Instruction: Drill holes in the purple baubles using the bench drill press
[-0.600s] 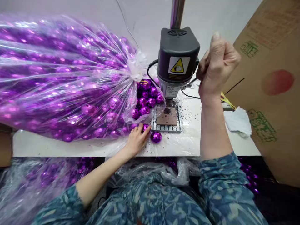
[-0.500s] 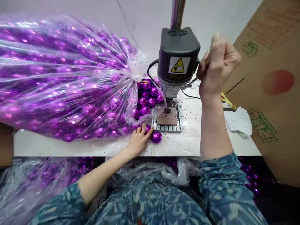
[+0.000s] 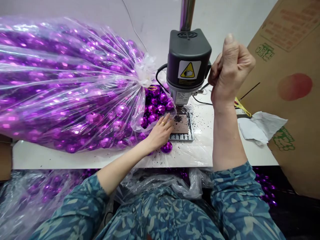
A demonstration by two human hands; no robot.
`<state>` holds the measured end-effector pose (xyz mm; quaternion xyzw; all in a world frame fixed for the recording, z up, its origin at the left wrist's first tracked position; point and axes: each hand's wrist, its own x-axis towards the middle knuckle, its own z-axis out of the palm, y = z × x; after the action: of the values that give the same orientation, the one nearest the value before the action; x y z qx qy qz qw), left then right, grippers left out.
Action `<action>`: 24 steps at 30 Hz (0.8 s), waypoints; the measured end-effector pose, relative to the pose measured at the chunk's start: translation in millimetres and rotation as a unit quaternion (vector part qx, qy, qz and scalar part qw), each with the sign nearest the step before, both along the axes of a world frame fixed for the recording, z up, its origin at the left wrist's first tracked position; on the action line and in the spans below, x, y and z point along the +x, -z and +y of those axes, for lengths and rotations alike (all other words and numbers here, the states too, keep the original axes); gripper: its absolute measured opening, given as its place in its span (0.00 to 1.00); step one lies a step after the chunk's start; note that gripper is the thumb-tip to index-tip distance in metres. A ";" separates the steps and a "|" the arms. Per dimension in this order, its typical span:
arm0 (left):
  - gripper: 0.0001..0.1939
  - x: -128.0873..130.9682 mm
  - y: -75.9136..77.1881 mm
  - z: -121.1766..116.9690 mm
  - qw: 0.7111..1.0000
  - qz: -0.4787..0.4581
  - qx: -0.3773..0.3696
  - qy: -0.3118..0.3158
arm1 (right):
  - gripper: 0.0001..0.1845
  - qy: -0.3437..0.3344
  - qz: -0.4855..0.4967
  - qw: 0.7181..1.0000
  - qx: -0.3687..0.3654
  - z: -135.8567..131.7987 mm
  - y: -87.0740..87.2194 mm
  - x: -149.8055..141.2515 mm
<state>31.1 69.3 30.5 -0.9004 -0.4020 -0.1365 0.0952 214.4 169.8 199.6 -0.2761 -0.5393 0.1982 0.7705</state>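
Observation:
My right hand (image 3: 232, 71) is raised in a fist at the side of a dark grey bench drill (image 3: 188, 55), wrapped round its feed lever; the grip is mostly hidden. My left hand (image 3: 162, 132) lies palm down at the left edge of the drill's slotted metal base (image 3: 182, 137), a ring on one finger. Its fingers are stretched forward, and what lies under the palm is hidden. A brown board (image 3: 182, 125) with dark shavings rests on the base. One shiny purple faceted ball (image 3: 166, 147) sits just in front of it. More purple balls (image 3: 153, 110) show at the bag's mouth.
A big clear plastic bag (image 3: 75, 80) of purple balls fills the left of the white table (image 3: 195, 156). Yellow-handled scissors (image 3: 242, 106) and white cloth or paper (image 3: 257, 128) lie at the right, beside a tall cardboard box (image 3: 295, 110).
My left hand has moved up and right, from the balls at the table's front to the base's left edge. My right hand keeps its place. The white cloth or paper has spread to the right.

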 end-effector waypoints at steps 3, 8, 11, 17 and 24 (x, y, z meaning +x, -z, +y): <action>0.27 6.9 -6.9 31.1 0.993 0.080 -0.084 -0.011 | 0.40 0.003 -0.016 1.000 -0.017 -3.3 -1.0 1.6; 0.28 0.7 -5.9 46.8 0.987 0.095 -0.104 -0.074 | 0.40 -0.016 0.009 1.000 -0.014 -10.0 -4.6 0.7; 0.27 -2.0 -3.0 50.5 0.985 0.082 -0.088 -0.121 | 0.41 -0.017 0.026 1.000 -0.004 -10.4 -5.1 -0.5; 0.28 -16.9 1.1 65.7 0.982 0.088 -0.093 -0.137 | 0.38 -0.013 0.010 1.000 -0.002 -9.9 -3.2 0.8; 0.24 -21.3 1.1 65.5 0.984 0.095 -0.085 -0.123 | 0.38 -0.012 0.013 1.000 0.000 -7.4 -2.1 0.9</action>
<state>9.8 134.9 29.4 -0.8578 -0.5089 -0.0026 0.0721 215.3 162.4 201.7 -0.2672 -0.5326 0.2108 0.7749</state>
